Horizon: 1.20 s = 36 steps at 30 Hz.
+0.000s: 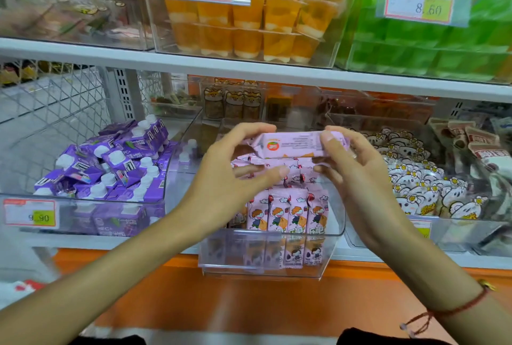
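Both grips are closed on the pink packet (291, 145): left hand (224, 172) at its 9 o'clock end, right hand (357, 175) at 3 o'clock.

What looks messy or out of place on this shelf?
The purple cartons in the left bin lie heaped at all angles, while the pink packets in the middle bin stand in neat rows. Nothing looks spilled or torn.

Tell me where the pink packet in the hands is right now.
Head view, centre: the pink packet lies sideways between the left hand and right hand, just above the clear bin of matching packets, with purple cartons to its left.
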### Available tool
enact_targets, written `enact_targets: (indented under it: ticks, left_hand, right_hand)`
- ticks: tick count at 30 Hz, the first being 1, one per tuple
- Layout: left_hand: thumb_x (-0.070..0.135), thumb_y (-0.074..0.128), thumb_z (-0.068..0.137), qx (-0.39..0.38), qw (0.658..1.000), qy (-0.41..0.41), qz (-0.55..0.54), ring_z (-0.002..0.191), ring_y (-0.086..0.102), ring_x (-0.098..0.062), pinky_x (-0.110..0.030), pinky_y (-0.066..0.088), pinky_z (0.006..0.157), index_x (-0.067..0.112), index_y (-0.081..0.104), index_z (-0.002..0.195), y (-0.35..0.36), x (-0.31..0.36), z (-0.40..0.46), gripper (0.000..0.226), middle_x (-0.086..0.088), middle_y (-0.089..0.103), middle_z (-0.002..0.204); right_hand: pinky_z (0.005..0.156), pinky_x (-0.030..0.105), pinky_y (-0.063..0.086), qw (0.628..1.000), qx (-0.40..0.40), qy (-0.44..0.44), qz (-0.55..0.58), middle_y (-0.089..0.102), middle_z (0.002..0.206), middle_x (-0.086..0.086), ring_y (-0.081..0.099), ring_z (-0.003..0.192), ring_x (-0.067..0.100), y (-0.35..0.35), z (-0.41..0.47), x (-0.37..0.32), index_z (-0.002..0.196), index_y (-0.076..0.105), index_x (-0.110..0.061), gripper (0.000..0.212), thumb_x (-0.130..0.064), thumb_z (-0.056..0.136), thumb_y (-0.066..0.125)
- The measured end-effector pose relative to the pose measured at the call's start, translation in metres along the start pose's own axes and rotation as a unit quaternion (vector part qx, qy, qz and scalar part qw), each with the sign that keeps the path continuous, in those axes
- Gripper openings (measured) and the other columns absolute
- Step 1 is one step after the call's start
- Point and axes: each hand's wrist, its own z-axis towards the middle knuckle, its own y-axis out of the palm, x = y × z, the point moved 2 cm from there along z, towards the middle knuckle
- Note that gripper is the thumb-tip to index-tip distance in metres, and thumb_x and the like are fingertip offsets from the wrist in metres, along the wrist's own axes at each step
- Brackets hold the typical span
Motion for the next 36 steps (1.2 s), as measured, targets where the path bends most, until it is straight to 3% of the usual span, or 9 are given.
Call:
enact_targets:
  ticks: [4,8,12,15,16,21,27,31,36]
  left_hand:
    - [0.013,0.075,0.080,0.030,0.998,0.027,0.056,0.088,0.063,0.004,-0.009,0.050,0.072,0.032,0.066,0.112,-0.004,-0.003,0.002,0.038,0.022,0.068,0.094]
    - [0.026,0.073,0.081,0.101,0.988,0.016,0.116,0.085,0.066,0.001,-0.020,0.056,0.075,0.034,0.065,0.113,-0.018,-0.009,0.011,0.034,0.024,0.070,0.085]
    - [0.037,0.072,0.082,0.083,0.972,-0.004,0.219,0.088,0.068,-0.005,-0.037,0.056,0.082,0.027,0.070,0.111,-0.016,-0.019,0.035,0.031,0.012,0.073,0.094]
    - [0.041,0.071,0.082,0.051,0.957,-0.006,0.287,0.087,0.068,-0.009,-0.039,0.056,0.079,0.026,0.071,0.106,-0.004,-0.027,0.055,0.028,0.010,0.073,0.093]
    - [0.041,0.071,0.082,0.045,0.951,-0.009,0.305,0.088,0.068,-0.012,-0.039,0.056,0.078,0.026,0.071,0.106,0.001,-0.031,0.060,0.028,0.008,0.074,0.094]
    - [0.038,0.071,0.084,0.000,0.927,-0.015,0.375,0.095,0.067,-0.017,-0.031,0.052,0.079,0.026,0.067,0.115,0.011,-0.044,0.074,0.033,0.003,0.072,0.103]
    - [0.031,0.078,0.077,-0.142,0.905,0.002,0.401,0.098,0.065,-0.018,-0.038,0.052,0.088,0.026,0.061,0.113,0.005,-0.017,0.098,0.039,-0.001,0.069,0.112]
    - [0.029,0.077,0.079,-0.212,0.868,0.003,0.450,0.081,0.059,-0.012,-0.025,0.040,0.073,0.023,0.064,0.116,0.011,-0.007,0.125,0.040,0.000,0.069,0.110]
    - [0.034,0.070,0.085,-0.257,0.843,-0.061,0.468,0.114,0.055,-0.021,-0.027,0.042,0.090,0.012,0.049,0.138,0.031,-0.032,0.143,0.061,-0.005,0.052,0.141]
  right_hand:
    - [0.076,0.019,0.054,0.999,0.012,-0.005,-0.039,0.071,0.094,-0.004,0.067,0.084,0.005,-0.004,0.003,0.003,0.121,0.055,-0.013,0.048,-0.036,0.081,0.065]
    - [0.079,0.016,0.048,0.959,0.028,-0.175,-0.221,0.055,0.111,-0.006,0.057,0.095,-0.001,-0.007,-0.002,0.004,0.121,0.047,-0.019,0.035,-0.014,0.090,0.063]
    - [0.085,0.021,0.038,0.838,-0.128,-0.248,-0.469,0.054,0.114,-0.005,0.049,0.105,0.008,0.000,-0.012,0.017,0.116,0.056,-0.019,0.022,-0.020,0.094,0.055]
    - [0.101,0.026,0.027,0.707,-0.216,-0.229,-0.633,0.045,0.139,-0.006,0.039,0.127,0.013,0.003,-0.018,0.032,0.136,0.045,-0.025,0.041,-0.042,0.099,0.039]
    - [0.103,0.027,0.025,0.691,-0.225,-0.223,-0.650,0.045,0.141,-0.007,0.037,0.129,0.014,0.004,-0.019,0.033,0.138,0.043,-0.027,0.043,-0.045,0.100,0.035]
    - [0.099,0.028,0.026,0.698,-0.231,-0.206,-0.646,0.050,0.132,-0.009,0.041,0.123,0.013,0.004,-0.017,0.030,0.135,0.044,-0.029,0.042,-0.047,0.099,0.035]
    - [0.097,0.026,0.026,0.700,-0.236,-0.202,-0.643,0.049,0.133,-0.009,0.041,0.122,0.013,0.003,-0.013,0.032,0.137,0.043,-0.030,0.044,-0.049,0.097,0.037]
    - [0.095,0.026,0.027,0.710,-0.241,-0.202,-0.630,0.050,0.132,-0.010,0.041,0.121,0.012,0.002,-0.013,0.032,0.137,0.044,-0.030,0.044,-0.047,0.096,0.041]
    - [0.093,0.021,0.025,0.726,-0.247,-0.207,-0.608,0.050,0.130,-0.012,0.038,0.121,0.008,-0.002,-0.013,0.028,0.133,0.049,-0.031,0.038,-0.040,0.097,0.044]
